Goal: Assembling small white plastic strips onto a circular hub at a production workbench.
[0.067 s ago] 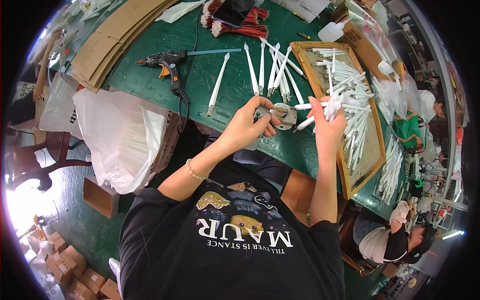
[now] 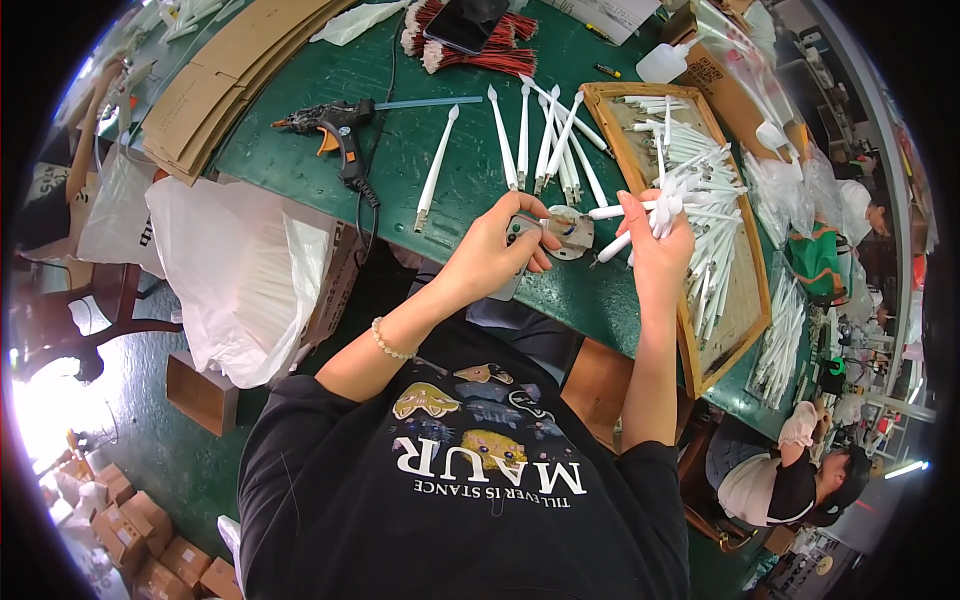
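Observation:
Several white flame-tipped stick candles are bunched in my right hand, which is closed round them. Their metal-ended lower parts point left toward a round pale metal fixture at the table's near edge. My left hand is beside that fixture, its fingers curled over a small grey box; whatever the fingertips pinch is hidden. More of these white candles lie in a loose row beyond my hands, with a single candle apart on the left.
A wooden-framed tray heaped with white candles stands right. A glue gun with its cable lies left. At the back are red wire bundles and a phone. A plastic-lined box stands left; another person sits right.
My right hand has shifted very slightly to the right with the candles, drawing their ends a little away from the round fixture. The left hand stays put.

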A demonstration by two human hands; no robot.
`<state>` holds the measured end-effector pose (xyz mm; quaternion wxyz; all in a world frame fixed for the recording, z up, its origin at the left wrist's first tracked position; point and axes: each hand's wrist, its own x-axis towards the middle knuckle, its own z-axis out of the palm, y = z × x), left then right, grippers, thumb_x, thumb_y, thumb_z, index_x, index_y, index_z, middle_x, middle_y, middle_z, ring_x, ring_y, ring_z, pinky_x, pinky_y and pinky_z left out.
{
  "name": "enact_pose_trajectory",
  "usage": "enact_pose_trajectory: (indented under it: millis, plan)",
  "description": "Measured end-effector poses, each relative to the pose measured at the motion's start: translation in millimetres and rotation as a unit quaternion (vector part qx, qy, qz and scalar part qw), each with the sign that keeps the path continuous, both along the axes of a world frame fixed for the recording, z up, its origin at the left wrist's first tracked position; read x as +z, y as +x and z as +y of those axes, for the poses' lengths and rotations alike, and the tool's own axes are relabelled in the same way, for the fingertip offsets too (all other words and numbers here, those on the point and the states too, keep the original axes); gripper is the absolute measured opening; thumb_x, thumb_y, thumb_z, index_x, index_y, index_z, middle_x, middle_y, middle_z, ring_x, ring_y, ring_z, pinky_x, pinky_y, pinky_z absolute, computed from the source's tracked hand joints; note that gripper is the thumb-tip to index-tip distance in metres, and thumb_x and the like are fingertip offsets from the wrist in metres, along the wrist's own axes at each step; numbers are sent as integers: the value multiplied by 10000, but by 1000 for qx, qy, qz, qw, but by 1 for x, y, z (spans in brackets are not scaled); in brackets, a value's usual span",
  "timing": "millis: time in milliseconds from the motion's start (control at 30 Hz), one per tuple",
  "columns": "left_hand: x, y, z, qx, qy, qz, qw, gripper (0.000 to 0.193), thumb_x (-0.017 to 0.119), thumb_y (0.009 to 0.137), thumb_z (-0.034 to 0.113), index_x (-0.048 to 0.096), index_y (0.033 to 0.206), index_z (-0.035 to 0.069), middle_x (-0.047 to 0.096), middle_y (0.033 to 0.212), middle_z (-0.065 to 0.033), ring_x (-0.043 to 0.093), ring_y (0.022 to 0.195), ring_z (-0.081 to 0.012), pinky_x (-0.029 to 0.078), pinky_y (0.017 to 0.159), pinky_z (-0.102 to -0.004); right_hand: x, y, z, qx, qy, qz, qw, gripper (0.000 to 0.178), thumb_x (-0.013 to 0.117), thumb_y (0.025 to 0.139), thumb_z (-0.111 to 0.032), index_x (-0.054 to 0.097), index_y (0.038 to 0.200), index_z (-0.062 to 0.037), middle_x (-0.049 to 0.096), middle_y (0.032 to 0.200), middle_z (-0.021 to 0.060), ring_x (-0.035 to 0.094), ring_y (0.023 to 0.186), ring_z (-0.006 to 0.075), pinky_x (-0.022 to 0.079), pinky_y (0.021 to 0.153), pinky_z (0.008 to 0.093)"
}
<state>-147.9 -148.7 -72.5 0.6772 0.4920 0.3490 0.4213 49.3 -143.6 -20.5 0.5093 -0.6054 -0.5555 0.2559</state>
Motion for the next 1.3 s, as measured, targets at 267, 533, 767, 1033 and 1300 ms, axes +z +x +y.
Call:
enact_pose_trajectory:
  millis: [267,533,767,1033,1300]
  plan:
    - [0,0,1,-2,-5,-3,1000,206,459,942,26,441,1140,-26,666,953,-163,653,748,-151,542,687,-281,-1,-5,0,-36,15,-45,998,254,751,853,-233,600,760,-51,556,607,-21,424,510,25,289,465,203]
    - [1,0,0,3,1,3,1000,205,460,941,24,444,1139,-29,668,951,-161,650,744,-144,544,689,-279,5,-12,2,-28,3,-41,999,270,757,846,-240,594,758,-43,556,603,-16,426,507,28,295,468,208]
    - [2,1,-1,4,-2,4,1000,202,464,940,22,449,1133,-33,667,947,-160,651,742,-145,544,688,-278,13,-24,3,-31,3,-45,998,283,758,844,-254,603,770,-30,560,600,-6,432,516,45,324,483,222]
    - [0,2,-1,13,0,-9,1000,242,450,931,24,427,1162,-45,644,916,-152,657,734,-163,559,687,-289,7,-26,7,-32,34,-131,990,314,758,841,-279,604,790,-10,563,593,9,479,537,67,387,513,247]
    - [1,2,-3,20,1,-1,1000,247,466,925,8,426,1163,-44,660,921,-162,652,734,-156,536,673,-278,6,-25,8,-26,43,-134,990,313,758,841,-281,610,813,-7,566,597,12,485,540,65,391,513,244]
